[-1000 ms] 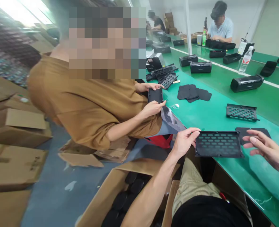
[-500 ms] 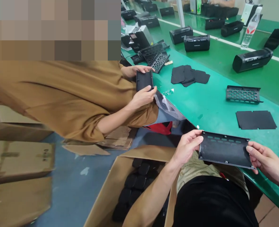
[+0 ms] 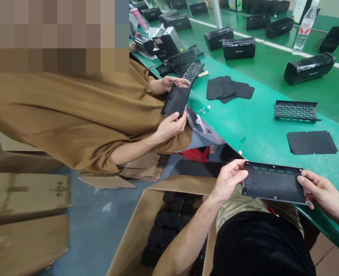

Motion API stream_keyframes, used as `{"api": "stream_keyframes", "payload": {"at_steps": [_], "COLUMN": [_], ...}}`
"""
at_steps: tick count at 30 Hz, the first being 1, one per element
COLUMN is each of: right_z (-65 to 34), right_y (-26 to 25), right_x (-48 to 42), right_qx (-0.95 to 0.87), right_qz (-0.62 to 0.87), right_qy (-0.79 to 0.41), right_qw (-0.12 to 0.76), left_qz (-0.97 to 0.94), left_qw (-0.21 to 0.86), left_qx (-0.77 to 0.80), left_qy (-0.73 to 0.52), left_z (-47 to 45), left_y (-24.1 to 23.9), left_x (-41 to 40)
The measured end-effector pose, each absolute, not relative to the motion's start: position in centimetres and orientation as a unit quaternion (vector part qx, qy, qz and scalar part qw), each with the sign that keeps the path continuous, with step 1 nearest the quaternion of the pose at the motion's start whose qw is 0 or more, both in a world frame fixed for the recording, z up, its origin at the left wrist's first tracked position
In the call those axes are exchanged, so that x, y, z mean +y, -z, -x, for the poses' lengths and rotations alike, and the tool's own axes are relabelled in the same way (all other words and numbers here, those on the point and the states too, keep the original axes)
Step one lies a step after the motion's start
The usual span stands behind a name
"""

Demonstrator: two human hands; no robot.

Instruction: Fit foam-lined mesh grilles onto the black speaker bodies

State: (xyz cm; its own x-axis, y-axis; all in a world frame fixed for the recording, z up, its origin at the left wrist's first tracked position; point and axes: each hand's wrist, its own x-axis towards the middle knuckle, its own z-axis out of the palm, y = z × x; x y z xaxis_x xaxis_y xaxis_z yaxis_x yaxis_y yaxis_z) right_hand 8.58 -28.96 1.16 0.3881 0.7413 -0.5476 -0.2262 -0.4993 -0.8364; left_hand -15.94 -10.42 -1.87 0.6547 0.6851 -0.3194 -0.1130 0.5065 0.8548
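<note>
I hold a flat black grille panel (image 3: 273, 186) with a dark sheet laid in it, level over my lap at the near edge of the green table (image 3: 252, 130). My left hand (image 3: 229, 180) pinches its left end. My right hand (image 3: 320, 191) grips its right end. On the table beyond lie a black felt sheet (image 3: 311, 142) and another perforated grille panel (image 3: 296, 111).
A person in a brown shirt (image 3: 80, 115) sits to my left, holding a similar black panel (image 3: 175, 100). An open cardboard box (image 3: 163, 226) of black parts stands on the floor by my knee. A stack of felt sheets (image 3: 229, 89), black speakers (image 3: 309, 68) and a water bottle (image 3: 303, 28) lie farther back.
I lifted the grille panel off the table toward my lap and my right hand took its right end. The felt sheet stayed on the table. The neighbour tilted their panel.
</note>
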Motion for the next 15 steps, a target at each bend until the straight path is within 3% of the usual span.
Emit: {"api": "stream_keyframes", "payload": {"at_steps": [15], "right_z": [-9.04], "right_y": [-0.64], "right_x": [-28.78], "right_qx": [-0.208], "right_qz": [0.715], "right_qy": [-0.500], "right_qw": [0.442], "left_qz": [-0.449], "left_qw": [0.799], "left_qx": [0.310], "left_qy": [-0.253], "left_z": [16.27], "left_y": [2.57], "left_x": [-10.81]}}
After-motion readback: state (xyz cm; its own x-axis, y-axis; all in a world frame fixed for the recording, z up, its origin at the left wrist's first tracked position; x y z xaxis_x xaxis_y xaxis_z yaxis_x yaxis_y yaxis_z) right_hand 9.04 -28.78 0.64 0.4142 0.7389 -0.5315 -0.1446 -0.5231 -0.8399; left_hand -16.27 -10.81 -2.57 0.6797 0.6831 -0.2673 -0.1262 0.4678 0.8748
